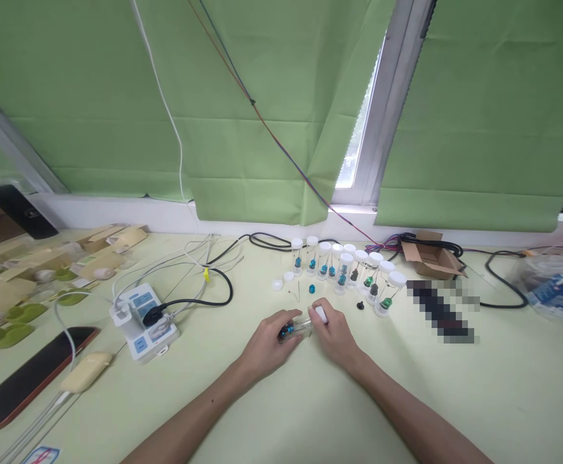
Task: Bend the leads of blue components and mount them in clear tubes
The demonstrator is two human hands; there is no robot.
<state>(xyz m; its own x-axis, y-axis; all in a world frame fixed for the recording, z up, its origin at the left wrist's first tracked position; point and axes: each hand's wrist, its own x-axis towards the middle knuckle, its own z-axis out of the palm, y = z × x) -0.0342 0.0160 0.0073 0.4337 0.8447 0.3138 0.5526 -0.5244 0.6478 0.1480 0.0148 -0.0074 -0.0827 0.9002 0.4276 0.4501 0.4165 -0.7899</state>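
Between my hands a clear vial [302,327] lies on its side, with small blue pieces at its left end. My left hand [267,338] is closed around that left end. At the other end, my right hand [335,335] grips the vial's white cap [320,314]. Whether the cap sits fully on the vial I cannot tell. Just beyond my hands lie a small blue piece [312,289], a small black piece [360,305] and a thin bent wire [298,292]. Two loose white caps [277,285] rest to the left of these.
Several white-capped vials [342,274] stand upright at the back. An opened cardboard box [429,258] is right of them. A power strip [146,322] with cables, a dark phone [29,380] and a cream-coloured adapter [88,372] lie on the left. A plastic bag [559,290] sits far right.
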